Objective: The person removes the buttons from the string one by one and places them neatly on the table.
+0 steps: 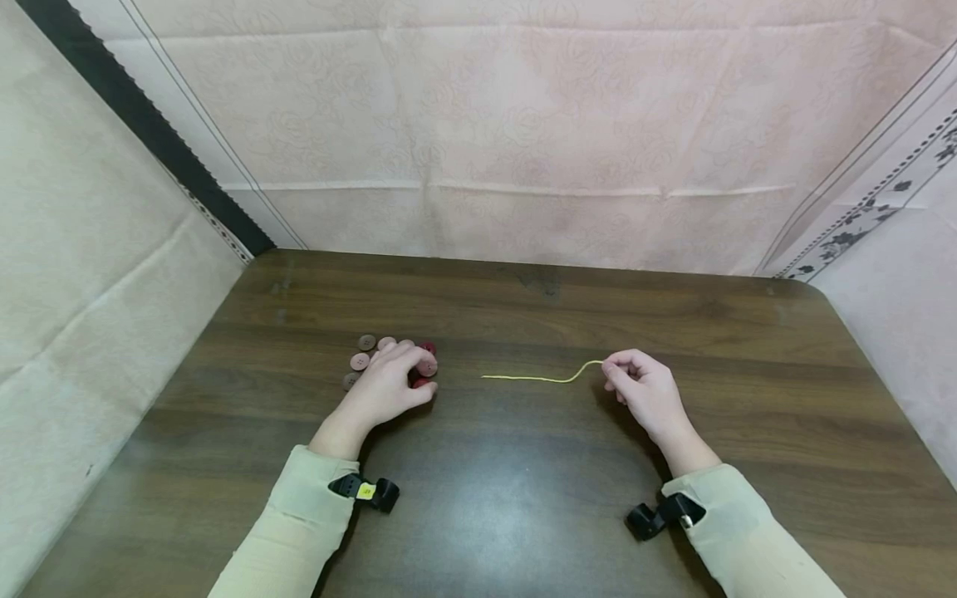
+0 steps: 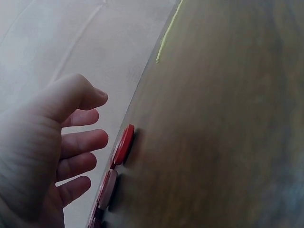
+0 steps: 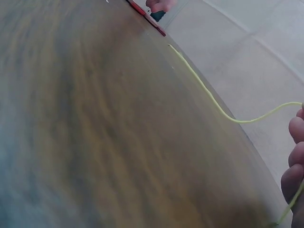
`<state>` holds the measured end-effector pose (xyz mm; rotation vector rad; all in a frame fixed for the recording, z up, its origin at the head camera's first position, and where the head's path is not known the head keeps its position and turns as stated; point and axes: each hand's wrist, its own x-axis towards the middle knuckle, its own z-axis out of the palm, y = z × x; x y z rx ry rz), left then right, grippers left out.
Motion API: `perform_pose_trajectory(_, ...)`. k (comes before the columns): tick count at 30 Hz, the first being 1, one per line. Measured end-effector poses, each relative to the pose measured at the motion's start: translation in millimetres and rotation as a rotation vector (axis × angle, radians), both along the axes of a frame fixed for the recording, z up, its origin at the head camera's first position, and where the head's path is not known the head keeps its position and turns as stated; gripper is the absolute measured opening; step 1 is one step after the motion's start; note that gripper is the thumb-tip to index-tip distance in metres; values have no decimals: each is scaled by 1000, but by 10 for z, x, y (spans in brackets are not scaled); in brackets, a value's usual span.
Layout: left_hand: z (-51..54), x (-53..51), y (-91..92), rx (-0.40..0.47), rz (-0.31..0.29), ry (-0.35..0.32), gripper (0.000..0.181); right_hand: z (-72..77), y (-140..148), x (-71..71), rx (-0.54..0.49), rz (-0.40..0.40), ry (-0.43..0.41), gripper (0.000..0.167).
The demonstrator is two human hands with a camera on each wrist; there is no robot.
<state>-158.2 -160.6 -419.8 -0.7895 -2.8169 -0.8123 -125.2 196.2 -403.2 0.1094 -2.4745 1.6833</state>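
Observation:
My right hand (image 1: 645, 390) pinches a thin yellow string (image 1: 527, 379) between thumb and fingers. One length of it stretches left over the wooden surface, curving up to the fingertips. In the right wrist view, another bit of string (image 3: 288, 209) hangs below the fingers. My left hand (image 1: 385, 386) hovers over a group of round buttons, its fingers loosely bent and the thumb apart. A pink button (image 1: 360, 361) and a brown button (image 1: 366, 342) show beside it. A red button (image 2: 124, 145) lies near the fingertips in the left wrist view. The hand hides several buttons.
Everything lies on a dark brown wooden table (image 1: 508, 498). A pale patterned cloth (image 1: 538, 124) hangs behind its far edge, with more cloth at the left and right sides. Both sleeves carry black wrist cameras.

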Motion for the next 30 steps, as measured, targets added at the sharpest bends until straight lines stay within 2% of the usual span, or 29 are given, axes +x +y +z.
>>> perform_pose_trajectory(7,7,2,7,5,1,-5,19,38,30,16,33,3,-8,10)
perform_pose_trajectory(17,8,4,13,9,4,-22,19,20,84,24,61,5,-10,10)
perform_pose_trajectory(24,1,3,17,14,1,-18,21,-313,278,-108,86,-7,-29,15)
perform_pose_trajectory(30,-2,-4,26,18,-2,-23,21,-307,332,-99,132,-15,-68,20)
